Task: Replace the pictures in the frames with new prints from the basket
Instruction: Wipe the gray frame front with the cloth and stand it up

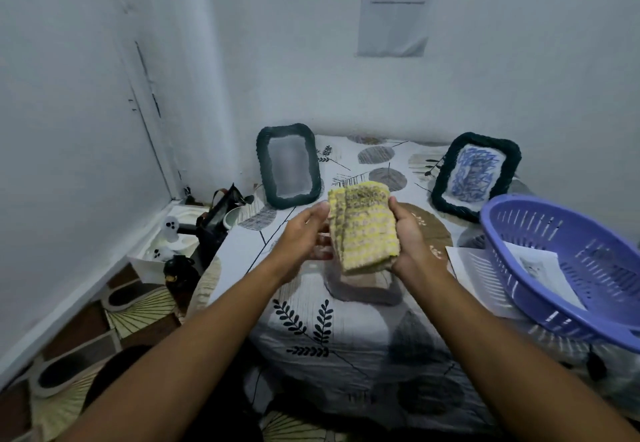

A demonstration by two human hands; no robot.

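white walls close in on a small table [346, 330] draped in a leaf-print cloth, a printed sheet [393, 8] stuck up on the back wall. both hands are up over the middle of the table: right hand [410, 244] wraps round the right edge of a yellow woven frame [362, 226], holding it lifted clear of the cloth, blurred and seen from its textured side. left hand [304, 237] sits at the frame's left edge, fingers fairly straight, touching it, not clamped. at the back left a dark woven frame [289, 166] leans upright, its window pale and blank. back right, a second dark frame [476, 174] stands tilted with a blue scribbled picture in it. the purple basket [571, 268] rests at the right edge, tipped, with a print [540, 268] inside and more paper [474, 275] lying under its rim. clutter, ghost figures [169, 230] included, sits on the floor at left.
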